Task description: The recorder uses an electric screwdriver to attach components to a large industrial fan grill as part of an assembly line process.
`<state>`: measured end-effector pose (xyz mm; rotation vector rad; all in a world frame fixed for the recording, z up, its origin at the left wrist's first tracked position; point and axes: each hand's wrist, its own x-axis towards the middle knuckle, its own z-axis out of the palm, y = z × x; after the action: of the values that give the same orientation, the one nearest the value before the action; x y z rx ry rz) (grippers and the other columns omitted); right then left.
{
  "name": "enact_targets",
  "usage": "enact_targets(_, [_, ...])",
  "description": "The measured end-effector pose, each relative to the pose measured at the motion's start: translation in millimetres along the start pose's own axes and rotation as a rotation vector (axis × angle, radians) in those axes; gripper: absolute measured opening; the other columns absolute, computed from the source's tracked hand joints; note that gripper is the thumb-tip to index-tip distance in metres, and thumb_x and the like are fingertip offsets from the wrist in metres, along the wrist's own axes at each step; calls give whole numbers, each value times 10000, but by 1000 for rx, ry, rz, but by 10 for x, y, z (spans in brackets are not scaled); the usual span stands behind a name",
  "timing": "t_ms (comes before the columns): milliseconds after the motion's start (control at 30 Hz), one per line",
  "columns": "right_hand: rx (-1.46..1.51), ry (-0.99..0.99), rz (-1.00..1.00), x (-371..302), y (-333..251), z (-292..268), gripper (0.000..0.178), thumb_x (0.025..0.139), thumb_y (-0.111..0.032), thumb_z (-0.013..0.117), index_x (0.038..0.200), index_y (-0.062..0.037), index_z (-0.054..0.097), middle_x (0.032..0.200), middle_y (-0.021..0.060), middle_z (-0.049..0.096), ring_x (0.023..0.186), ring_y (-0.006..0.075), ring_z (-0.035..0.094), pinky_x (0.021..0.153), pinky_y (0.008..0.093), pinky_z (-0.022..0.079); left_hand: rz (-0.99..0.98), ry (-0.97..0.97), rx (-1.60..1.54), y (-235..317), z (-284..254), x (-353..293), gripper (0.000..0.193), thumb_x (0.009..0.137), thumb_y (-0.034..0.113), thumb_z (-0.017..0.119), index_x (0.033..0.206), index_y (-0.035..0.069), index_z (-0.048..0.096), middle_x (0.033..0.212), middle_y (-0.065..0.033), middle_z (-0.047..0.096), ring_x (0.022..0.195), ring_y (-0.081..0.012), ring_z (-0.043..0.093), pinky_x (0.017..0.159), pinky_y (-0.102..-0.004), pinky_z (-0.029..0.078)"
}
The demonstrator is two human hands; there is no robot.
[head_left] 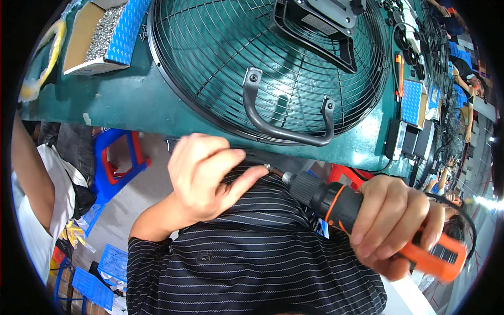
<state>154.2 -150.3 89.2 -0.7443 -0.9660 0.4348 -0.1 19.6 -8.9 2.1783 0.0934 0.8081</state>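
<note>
My right hand [396, 223] is wrapped around an orange and black electric screwdriver [331, 202], its bit pointing left. At the bit's tip sits a small shiny screw [267, 167]. Close to that tip is the thumb of my left hand [202, 176]; its other fingers are curled, with a gap between index finger and thumb. The palm side is partly hidden. Beyond both hands a round black wire fan grille [220, 68] lies on the green table. A curved dark handle [286, 134] is on its near side, with a screw head showing at each end.
An open carton of screws [107, 34] stands at the table's back left. Right of the grille are an orange-handled tool [399, 79], a blue box [413, 102] and a black device [396, 142]. A blue stool [113, 168] and another person's arm [34, 178] are at left.
</note>
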Motion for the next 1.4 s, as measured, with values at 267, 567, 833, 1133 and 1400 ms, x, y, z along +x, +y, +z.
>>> enact_targets(267, [-174,-193,0,173,198,57,453,827,-147,800,1169,-29,528,787,86,657,616,178,686,575,292,620,28,182,221,-167,144,22,470,594,221,918,894,99,577,870,-52,524,732,-245,556,633,-361,374])
enact_targets(567, [-215,-209,105,291,330,155,461,836,-146,787,1191,-27,519,787,74,651,612,161,669,553,280,602,-48,69,204,-197,42,-60,583,597,272,943,983,121,532,916,-73,501,805,-270,527,692,-390,393])
enact_targets(833, [-340,-74,55,244,425,345,381,836,-96,752,1149,-52,538,776,48,643,584,131,650,550,253,577,-34,-13,326,-511,-189,-13,691,702,404,863,1249,118,553,1430,-298,417,1307,-498,413,1069,-598,354])
enact_targets(1133, [-223,-316,232,449,407,253,374,805,-46,774,1103,-57,549,743,47,657,590,146,668,567,272,586,-53,50,173,-544,-146,-35,732,654,309,903,1267,121,550,1415,-263,417,1302,-489,427,1058,-571,387])
enact_targets(1400, [-6,-488,318,606,489,127,299,744,17,798,961,-35,598,732,86,673,586,183,666,574,300,576,-70,47,151,-525,-119,-92,761,616,267,918,1265,106,555,1415,-262,413,1281,-460,453,1064,-564,392])
